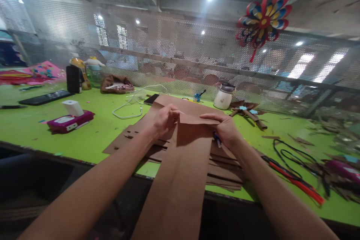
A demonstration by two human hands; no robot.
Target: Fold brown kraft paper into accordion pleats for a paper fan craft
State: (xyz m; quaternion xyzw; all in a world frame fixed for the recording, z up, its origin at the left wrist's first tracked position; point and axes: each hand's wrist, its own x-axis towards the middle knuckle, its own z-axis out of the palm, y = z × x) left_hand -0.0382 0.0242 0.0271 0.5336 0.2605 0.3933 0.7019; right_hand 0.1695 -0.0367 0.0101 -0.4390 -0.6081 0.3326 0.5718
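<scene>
A long strip of brown kraft paper (185,180) runs from the table down past its front edge toward me. Its far end is bent up into a fold between my hands. My left hand (165,120) pinches the left side of this fold, fingers closed. On the right side, my right hand (225,127) grips the fold between thumb and outstretched fingers. Something blue, perhaps a pen (217,139), shows beside my right hand. Beneath the strip lie several cut brown paper pieces (123,140), some with slots, partly hidden by my forearms.
At right lie red-handled pliers or shears (298,183), a black cable (292,157) and brown scraps. Left stands a purple power strip (70,121) with a white plug. Farther back are a white cable (126,115), a white jar (224,96) and a mesh screen (180,45).
</scene>
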